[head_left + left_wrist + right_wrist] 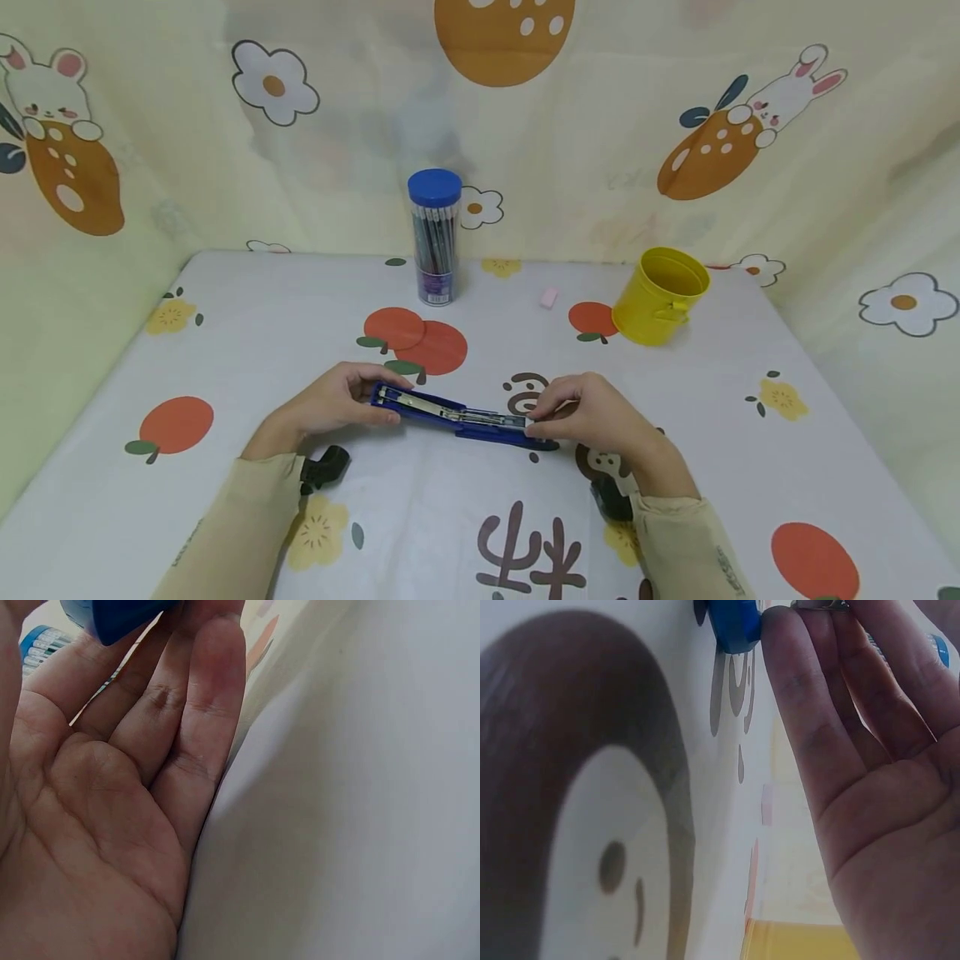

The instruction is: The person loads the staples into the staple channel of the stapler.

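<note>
A blue stapler (420, 408) lies opened out lengthwise, its metal inner parts facing up. My left hand (345, 398) grips its left end between thumb and fingers. In the left wrist view, the stapler's blue end (124, 616) shows at the fingertips, above the open palm. At the other end, my right hand (592, 412) pinches a small silvery metal piece (821, 604), which looks like a strip of staples, over the metal channel. Its fingers mostly hide that piece. Beside those fingertips, the right wrist view shows the stapler's blue tip (736, 626).
A clear tube of pencils with a blue lid (435, 237) stands at the back of the patterned table (247, 350). A small pink eraser (549, 297) lies right of it. A yellow bucket (652, 304) is at the back right, before the cloth backdrop (360, 167).
</note>
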`<state>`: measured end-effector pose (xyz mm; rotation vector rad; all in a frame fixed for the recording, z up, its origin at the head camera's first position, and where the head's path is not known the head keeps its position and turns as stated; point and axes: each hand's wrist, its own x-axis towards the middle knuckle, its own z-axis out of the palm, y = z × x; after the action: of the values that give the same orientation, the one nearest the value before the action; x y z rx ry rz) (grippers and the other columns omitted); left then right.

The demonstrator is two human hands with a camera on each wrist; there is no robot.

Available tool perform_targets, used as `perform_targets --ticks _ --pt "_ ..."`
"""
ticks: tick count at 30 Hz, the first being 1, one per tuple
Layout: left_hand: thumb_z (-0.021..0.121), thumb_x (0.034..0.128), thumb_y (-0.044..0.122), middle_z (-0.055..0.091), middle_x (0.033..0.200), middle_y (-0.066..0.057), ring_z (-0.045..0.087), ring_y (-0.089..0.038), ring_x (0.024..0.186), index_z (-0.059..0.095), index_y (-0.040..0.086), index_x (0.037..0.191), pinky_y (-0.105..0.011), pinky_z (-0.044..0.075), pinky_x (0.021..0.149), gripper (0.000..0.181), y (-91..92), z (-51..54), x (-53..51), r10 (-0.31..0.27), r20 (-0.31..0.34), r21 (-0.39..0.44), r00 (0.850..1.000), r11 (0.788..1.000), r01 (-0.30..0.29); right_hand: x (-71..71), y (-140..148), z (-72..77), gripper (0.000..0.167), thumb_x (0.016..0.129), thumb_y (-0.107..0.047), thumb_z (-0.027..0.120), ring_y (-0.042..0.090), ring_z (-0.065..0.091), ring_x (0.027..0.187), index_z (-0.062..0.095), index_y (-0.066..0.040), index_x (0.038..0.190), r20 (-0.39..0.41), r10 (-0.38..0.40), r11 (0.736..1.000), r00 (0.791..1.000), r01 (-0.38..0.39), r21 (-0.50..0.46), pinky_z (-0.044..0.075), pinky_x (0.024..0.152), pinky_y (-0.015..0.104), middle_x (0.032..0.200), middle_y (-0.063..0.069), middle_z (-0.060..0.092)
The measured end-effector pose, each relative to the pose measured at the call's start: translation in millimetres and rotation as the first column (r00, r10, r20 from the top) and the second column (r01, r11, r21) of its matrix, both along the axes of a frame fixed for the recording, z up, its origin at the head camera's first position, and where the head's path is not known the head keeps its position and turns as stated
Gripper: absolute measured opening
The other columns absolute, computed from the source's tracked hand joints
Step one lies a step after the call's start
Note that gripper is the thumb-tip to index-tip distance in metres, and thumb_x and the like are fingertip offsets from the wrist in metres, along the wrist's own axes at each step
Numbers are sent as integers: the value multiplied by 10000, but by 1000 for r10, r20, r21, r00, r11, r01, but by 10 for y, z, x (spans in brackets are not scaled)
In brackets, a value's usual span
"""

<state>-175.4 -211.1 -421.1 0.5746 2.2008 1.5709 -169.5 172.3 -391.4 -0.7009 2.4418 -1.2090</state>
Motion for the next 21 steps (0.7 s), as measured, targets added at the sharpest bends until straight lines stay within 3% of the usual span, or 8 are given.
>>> perform_targets --ticks 13,21 --pt "864 804 144 705 1143 -74 586 -248 895 721 98 1209 -254 444 692 431 11 10 -12 12 -8 -15 1000 1000 -12 5 3 10 112 827 -197 856 200 647 821 794 -192 920 2 -3 1000 1000 3 1 559 752 302 889 -50 695" --pt "863 807 143 703 1140 -98 578 -238 876 718 80 1209 -249 435 673 432 9 12 0 14 -4 -16 1000 1000 -14 -8 8 -9 64 833 -177 849 194 636 875 809 -221 856 -29 50 999 998 -50 -1 559 763 304 908 -66 699"
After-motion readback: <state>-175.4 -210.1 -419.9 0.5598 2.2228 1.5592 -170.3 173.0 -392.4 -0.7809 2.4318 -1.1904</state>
